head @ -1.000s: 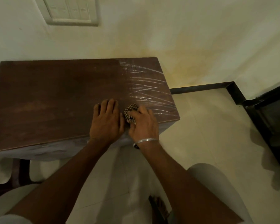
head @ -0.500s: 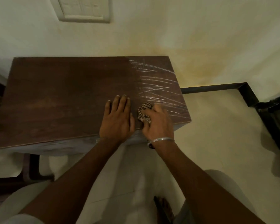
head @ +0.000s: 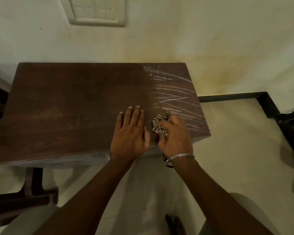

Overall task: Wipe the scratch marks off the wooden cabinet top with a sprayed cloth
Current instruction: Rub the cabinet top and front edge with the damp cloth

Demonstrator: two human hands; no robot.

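the left hand [head: 129,133] lies flat, fingers spread, on the wooden cabinet top [head: 75,106]. just beside it, the right hand [head: 175,136] is clenched around the checked cloth [head: 159,122], at the near edge of the white scratch marks [head: 173,95].

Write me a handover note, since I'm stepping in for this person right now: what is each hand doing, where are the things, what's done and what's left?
Left hand: flat, open, palm down on the cabinet top, beside the cloth, holding nothing.
Right hand: fingers closed on the bunched checkered cloth, pressed to the wood near the front right edge.
Scratch marks: white lines across the right end of the top, from the back edge down to the cloth.
Done: the part of the top left of the hands shows no white marks.
Left: the whole scratched patch past the cloth. No spray bottle is in view.
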